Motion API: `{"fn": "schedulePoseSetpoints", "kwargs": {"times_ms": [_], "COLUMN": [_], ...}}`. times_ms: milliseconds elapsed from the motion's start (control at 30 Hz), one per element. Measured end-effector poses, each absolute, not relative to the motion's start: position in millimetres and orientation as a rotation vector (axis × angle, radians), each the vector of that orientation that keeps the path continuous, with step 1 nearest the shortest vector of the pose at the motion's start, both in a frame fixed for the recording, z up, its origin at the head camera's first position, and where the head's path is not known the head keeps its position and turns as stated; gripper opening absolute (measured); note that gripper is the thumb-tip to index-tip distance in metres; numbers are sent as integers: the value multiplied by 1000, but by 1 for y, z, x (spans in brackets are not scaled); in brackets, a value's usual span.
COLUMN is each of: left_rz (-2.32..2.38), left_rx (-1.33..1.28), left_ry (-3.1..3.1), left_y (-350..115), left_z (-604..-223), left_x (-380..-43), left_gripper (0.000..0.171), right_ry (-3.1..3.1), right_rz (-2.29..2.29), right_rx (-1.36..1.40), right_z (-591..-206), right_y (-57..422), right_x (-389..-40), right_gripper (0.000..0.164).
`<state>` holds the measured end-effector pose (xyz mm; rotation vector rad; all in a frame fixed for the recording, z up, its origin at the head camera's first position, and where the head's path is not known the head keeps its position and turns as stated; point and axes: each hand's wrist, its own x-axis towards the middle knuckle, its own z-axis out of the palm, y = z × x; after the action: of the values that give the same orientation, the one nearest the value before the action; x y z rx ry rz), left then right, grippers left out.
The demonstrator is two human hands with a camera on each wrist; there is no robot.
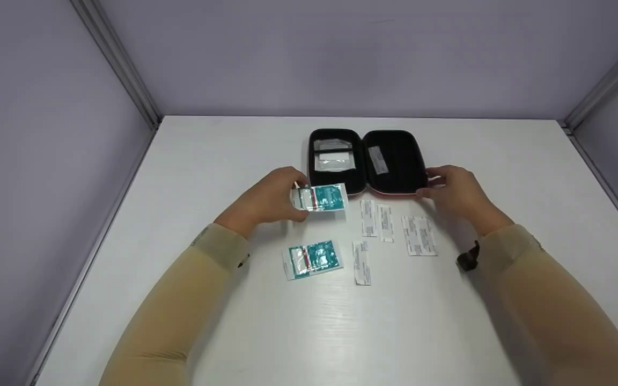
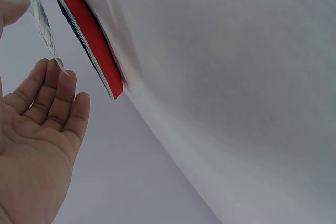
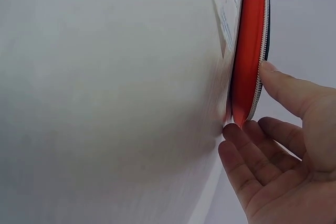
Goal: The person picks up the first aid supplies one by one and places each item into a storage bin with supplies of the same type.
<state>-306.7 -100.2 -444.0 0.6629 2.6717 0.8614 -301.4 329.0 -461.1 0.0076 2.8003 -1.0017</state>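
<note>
In the head view, my left hand [image 1: 274,198] holds a green and white foil packet [image 1: 328,198] between thumb and fingers, above the table at the case's front left. The left wrist view shows that packet [image 2: 42,19] edge-on between thumb and fingertips. An unzipped case [image 1: 395,185] lies spread out, black inside, red outside. My right hand [image 1: 456,190] grips its front right corner, the thumb on the zipper edge in the right wrist view and the fingers [image 3: 252,156] round the side. Inside the left half are clear packets [image 1: 335,161]; the right half has a white strip packet [image 1: 378,160].
A second green and white packet [image 1: 314,259] lies in front of the left hand. White paper strips [image 1: 362,262] and a wider white packet [image 1: 419,236] lie before the case. Walls [image 1: 341,64] border the white table [image 1: 319,338] at the back and sides.
</note>
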Motion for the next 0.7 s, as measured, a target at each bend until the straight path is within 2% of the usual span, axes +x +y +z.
{"fn": "schedulePoseSetpoints", "kwargs": {"times_ms": [700], "left_rz": [905], "left_rx": [625], "left_ry": [2679], "left_y": [-85], "left_z": [-448], "left_x": [-342], "left_gripper": [79], "right_ry": [2781], "right_rz": [-991], "right_rx": [27], "right_z": [-461], "right_y": [329], "right_x": [-303], "right_gripper": [72]}}
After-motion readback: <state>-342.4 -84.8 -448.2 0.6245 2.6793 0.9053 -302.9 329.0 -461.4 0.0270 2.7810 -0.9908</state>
